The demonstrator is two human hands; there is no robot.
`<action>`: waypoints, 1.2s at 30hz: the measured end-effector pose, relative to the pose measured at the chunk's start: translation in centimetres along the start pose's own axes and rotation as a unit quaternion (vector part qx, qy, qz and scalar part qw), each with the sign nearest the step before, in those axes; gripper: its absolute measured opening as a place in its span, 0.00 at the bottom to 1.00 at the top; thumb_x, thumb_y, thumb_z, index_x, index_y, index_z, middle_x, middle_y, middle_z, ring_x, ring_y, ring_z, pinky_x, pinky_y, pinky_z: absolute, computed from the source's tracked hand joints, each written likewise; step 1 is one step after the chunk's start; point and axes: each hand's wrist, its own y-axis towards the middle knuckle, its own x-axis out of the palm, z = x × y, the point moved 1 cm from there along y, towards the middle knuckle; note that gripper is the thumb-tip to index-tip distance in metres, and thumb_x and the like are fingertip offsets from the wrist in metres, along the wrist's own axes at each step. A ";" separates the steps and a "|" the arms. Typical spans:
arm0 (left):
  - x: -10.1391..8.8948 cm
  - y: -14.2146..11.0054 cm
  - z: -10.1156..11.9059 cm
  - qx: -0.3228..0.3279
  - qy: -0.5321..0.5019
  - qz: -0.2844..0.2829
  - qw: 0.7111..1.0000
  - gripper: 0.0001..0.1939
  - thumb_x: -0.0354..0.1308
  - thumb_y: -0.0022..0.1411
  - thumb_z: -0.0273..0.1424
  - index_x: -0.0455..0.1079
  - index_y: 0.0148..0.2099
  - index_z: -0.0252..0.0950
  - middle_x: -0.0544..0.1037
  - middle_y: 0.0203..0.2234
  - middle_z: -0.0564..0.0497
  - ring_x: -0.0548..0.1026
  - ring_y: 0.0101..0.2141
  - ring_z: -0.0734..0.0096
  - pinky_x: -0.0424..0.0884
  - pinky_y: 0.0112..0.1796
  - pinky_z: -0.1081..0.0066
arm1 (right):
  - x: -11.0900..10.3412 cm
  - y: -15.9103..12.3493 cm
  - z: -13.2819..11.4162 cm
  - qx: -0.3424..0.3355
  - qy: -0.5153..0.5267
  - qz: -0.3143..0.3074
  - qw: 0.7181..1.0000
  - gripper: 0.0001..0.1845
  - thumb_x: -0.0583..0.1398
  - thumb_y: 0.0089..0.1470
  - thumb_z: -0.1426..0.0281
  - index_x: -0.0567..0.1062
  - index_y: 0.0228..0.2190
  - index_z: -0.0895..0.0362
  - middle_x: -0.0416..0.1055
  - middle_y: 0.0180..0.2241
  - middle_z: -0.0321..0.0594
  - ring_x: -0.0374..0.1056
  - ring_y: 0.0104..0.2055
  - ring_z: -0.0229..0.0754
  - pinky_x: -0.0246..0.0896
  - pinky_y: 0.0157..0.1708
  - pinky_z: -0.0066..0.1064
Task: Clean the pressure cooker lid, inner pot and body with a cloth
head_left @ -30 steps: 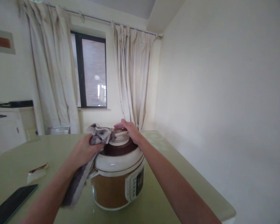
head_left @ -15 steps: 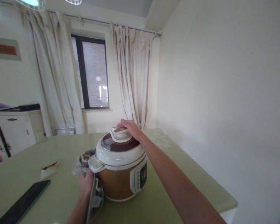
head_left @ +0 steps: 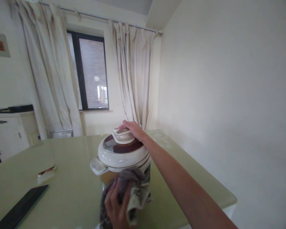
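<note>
A white and brown electric cooker [head_left: 120, 154] stands on the pale green table [head_left: 69, 178]. My right hand [head_left: 132, 128] rests on the handle of its lid, fingers curled over it. My left hand [head_left: 116, 206] presses a grey cloth [head_left: 133, 187] against the cooker's near side, fingers spread over the cloth. The cloth hides most of the cooker's front and control panel.
A dark phone [head_left: 20, 206] lies at the table's near left, with a small wrapped packet [head_left: 46, 173] beyond it. A white cabinet [head_left: 7, 132] stands at the left. Curtains [head_left: 133, 76] and a window [head_left: 90, 73] are behind; a plain wall is on the right.
My left hand moved the cloth from the lid top down the cooker's left side and round to its front. My right hand stayed on the lid handle.
</note>
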 end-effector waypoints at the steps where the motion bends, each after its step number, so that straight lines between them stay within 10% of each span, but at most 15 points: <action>1: 0.5 0.4 0.4 0.019 0.023 0.040 0.999 0.33 0.64 0.64 0.23 0.72 0.68 0.51 0.76 0.62 0.42 0.70 0.65 0.43 0.70 0.62 0.42 | 0.0 0.0 0.1 0.001 0.000 0.002 1.000 0.39 0.57 0.58 0.34 0.86 0.34 0.57 0.84 0.39 0.46 0.77 0.46 0.48 0.63 0.56 0.38; 6: 2.1 4.6 3.0 0.152 0.107 0.195 0.963 0.27 0.57 0.69 0.25 0.72 0.68 0.50 0.77 0.59 0.43 0.72 0.61 0.52 0.67 0.61 0.50 | 0.0 0.2 0.5 0.007 0.022 -0.006 1.000 0.40 0.59 0.56 0.33 0.87 0.35 0.58 0.84 0.38 0.46 0.77 0.45 0.48 0.63 0.55 0.38; 14: 1.1 12.8 8.3 0.363 0.169 -0.022 0.916 0.11 0.58 0.72 0.34 0.78 0.53 0.42 0.82 0.46 0.46 0.76 0.49 0.59 0.67 0.55 0.59 | 0.1 0.1 0.3 0.027 0.050 -0.016 0.998 0.40 0.61 0.54 0.33 0.87 0.34 0.58 0.84 0.37 0.46 0.76 0.42 0.46 0.64 0.53 0.38; 19: -0.5 14.4 8.9 0.385 0.162 -0.118 0.901 0.08 0.59 0.72 0.34 0.77 0.50 0.42 0.80 0.41 0.49 0.75 0.44 0.59 0.69 0.50 0.58 | 0.2 0.1 0.4 0.031 0.054 -0.010 0.998 0.41 0.60 0.53 0.32 0.87 0.34 0.58 0.84 0.37 0.47 0.77 0.43 0.48 0.64 0.54 0.39; 28: -8.9 19.9 1.0 0.064 -0.002 -0.091 0.994 0.23 0.65 0.51 0.31 0.79 0.52 0.41 0.81 0.53 0.46 0.76 0.53 0.49 0.71 0.56 0.55 | 0.0 0.0 0.3 0.088 0.143 -0.039 0.985 0.44 0.59 0.52 0.30 0.86 0.39 0.59 0.84 0.41 0.51 0.78 0.45 0.50 0.68 0.53 0.43; 36: -9.6 24.4 -8.0 -0.187 -0.245 -0.125 0.943 0.24 0.75 0.41 0.46 0.81 0.39 0.37 0.87 0.35 0.49 0.82 0.39 0.51 0.79 0.43 0.63 | 0.2 -0.3 -0.2 0.047 0.130 -0.029 0.990 0.42 0.58 0.54 0.31 0.86 0.37 0.57 0.84 0.40 0.48 0.79 0.48 0.51 0.65 0.59 0.44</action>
